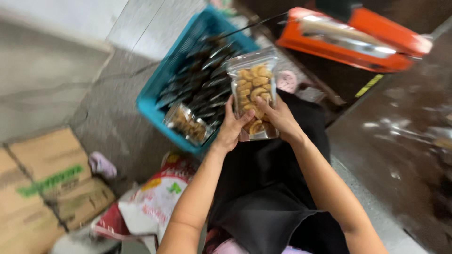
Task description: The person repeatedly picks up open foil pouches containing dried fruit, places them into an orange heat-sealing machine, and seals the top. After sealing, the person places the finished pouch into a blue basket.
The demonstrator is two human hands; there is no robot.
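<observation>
Both my hands hold one clear plastic pouch of golden nuts (pixel 253 87) upright above my lap. My left hand (pixel 231 128) grips its lower left edge. My right hand (pixel 278 117) grips its lower right side, fingers spread across the front. Just to the left stands a blue crate (pixel 155 101) full of several dark packed pouches, with one clear pouch of nuts (pixel 188 124) lying at its near end.
An orange bag sealer machine (pixel 358 40) sits at the top right on a dark wet table (pixel 400 136). Flattened cardboard boxes (pixel 42 183) lie on the floor at the left, beside a pink sandal (pixel 102 164). A red-and-white sack (pixel 155 197) lies by my knee.
</observation>
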